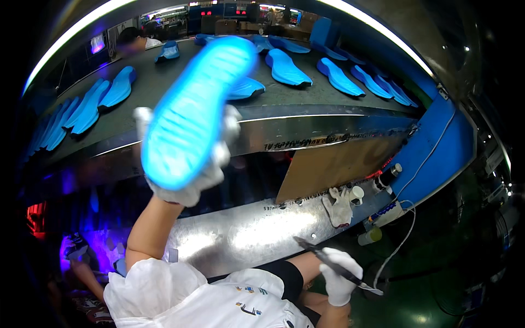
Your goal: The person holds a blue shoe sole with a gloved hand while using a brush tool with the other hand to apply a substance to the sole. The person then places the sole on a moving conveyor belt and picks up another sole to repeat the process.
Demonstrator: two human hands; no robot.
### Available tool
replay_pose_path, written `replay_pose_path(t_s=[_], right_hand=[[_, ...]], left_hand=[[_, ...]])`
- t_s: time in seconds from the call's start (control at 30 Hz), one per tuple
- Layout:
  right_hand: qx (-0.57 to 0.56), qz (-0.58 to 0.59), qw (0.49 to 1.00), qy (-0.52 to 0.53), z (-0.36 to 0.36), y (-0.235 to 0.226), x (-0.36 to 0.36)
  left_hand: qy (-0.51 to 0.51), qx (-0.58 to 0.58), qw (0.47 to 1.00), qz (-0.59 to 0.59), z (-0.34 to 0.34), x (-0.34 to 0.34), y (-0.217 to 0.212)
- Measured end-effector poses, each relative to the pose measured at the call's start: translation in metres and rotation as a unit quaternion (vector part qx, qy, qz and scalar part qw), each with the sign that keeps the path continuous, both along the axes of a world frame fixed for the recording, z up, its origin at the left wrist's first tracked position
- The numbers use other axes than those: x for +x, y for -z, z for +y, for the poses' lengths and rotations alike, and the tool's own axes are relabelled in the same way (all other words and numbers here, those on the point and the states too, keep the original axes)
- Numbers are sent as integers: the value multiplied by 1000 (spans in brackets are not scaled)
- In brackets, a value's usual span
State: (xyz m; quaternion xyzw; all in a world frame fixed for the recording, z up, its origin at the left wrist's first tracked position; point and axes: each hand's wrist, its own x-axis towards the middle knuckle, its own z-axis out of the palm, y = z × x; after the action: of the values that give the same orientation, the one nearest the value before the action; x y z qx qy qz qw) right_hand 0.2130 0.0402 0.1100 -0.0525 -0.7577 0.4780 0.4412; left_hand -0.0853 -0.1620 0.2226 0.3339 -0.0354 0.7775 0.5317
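My left hand (188, 192), in a white glove, is closed around a glowing blue shoe sole (188, 120), raised over the front edge of the conveyor belt. The sole is somewhat blurred, its ribbed face turned toward me and its toe tilted up to the right. Lower down on the right, my gloved right hand (340, 277) is wrapped round a slim black pen-shaped tool (333, 262). The tool's tip points up and left, over the metal ledge, and a white cable is close to its rear end. Many similar blue soles (287, 68) rest on the belt beyond.
Below the belt (306, 104) runs a shiny metal ledge (240, 229). A cardboard sheet (333, 167) leans there, near a spare glove (338, 208), a white cup (356, 195) and a dark flask (389, 175). A white cord (411, 229) hangs at right. Another person (134, 42) is at the far left.
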Motion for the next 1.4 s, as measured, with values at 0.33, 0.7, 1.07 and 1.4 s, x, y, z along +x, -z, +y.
replay_pose_path(t_s=[0.33,0.7,1.07,1.4], right_hand=[[-22,-33,999,29,-4,9,2],[-50,-22,998,8,2,18,0],[-47,-44,997,-34,-5,36,-6],[-302,19,944,128,6,53,2]], left_hand=[[-615,-88,379,686,91,21,-43],[-752,-229,68,614,0,-32,-71],[-675,-505,-89,530,-153,-146,-61],[-752,-139,269,586,-18,43,20]])
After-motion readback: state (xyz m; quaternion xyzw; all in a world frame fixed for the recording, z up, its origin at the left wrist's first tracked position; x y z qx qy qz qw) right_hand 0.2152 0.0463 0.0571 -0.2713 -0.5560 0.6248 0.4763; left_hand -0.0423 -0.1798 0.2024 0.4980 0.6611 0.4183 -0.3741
